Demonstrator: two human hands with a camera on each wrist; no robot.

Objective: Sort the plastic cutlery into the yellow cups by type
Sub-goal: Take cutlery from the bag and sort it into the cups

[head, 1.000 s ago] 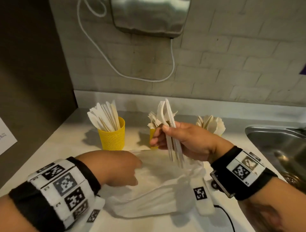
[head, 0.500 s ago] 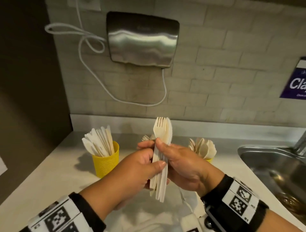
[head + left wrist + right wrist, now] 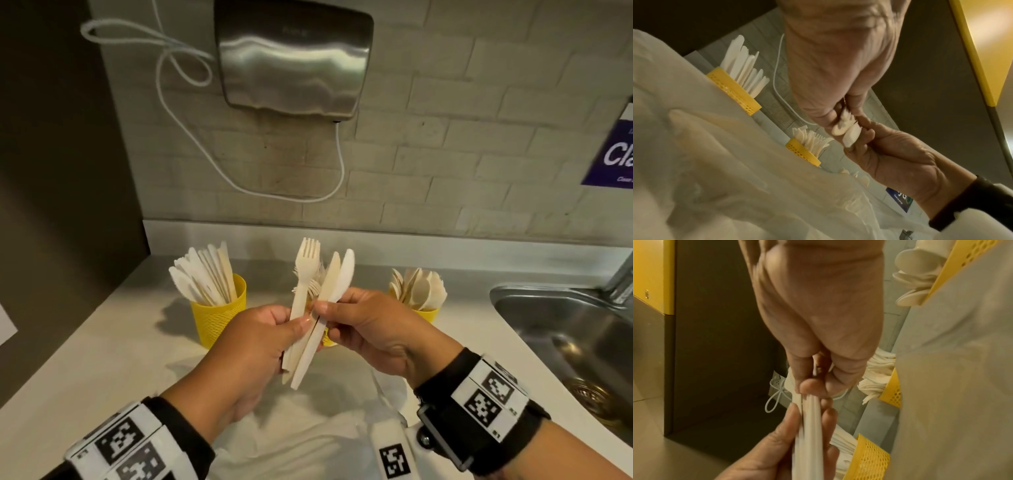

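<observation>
In the head view my left hand (image 3: 295, 325) grips a pale plastic fork (image 3: 306, 270) upright by its handle. My right hand (image 3: 328, 308) pinches two knives (image 3: 337, 277) and they fan off to the right of the fork. The lower handles still cross in my left palm. Behind stand three yellow cups: one with knives (image 3: 219, 317), one with forks (image 3: 327, 340) mostly hidden by my hands, one with spoons (image 3: 426, 313). The right wrist view shows the handle bundle (image 3: 809, 426) between both hands. The left wrist view shows the handle ends (image 3: 846, 131) below my left hand.
A crumpled clear plastic bag (image 3: 308, 431) lies on the counter under my hands. A steel sink (image 3: 565, 329) is sunk into the counter on the right. A hand dryer (image 3: 291, 58) with a looped white cable hangs on the brick wall. A dark panel closes the left side.
My left hand left the bag and took hold of the bundle held by my right. The bundle has now fanned apart, fork to the left, knives to the right.
</observation>
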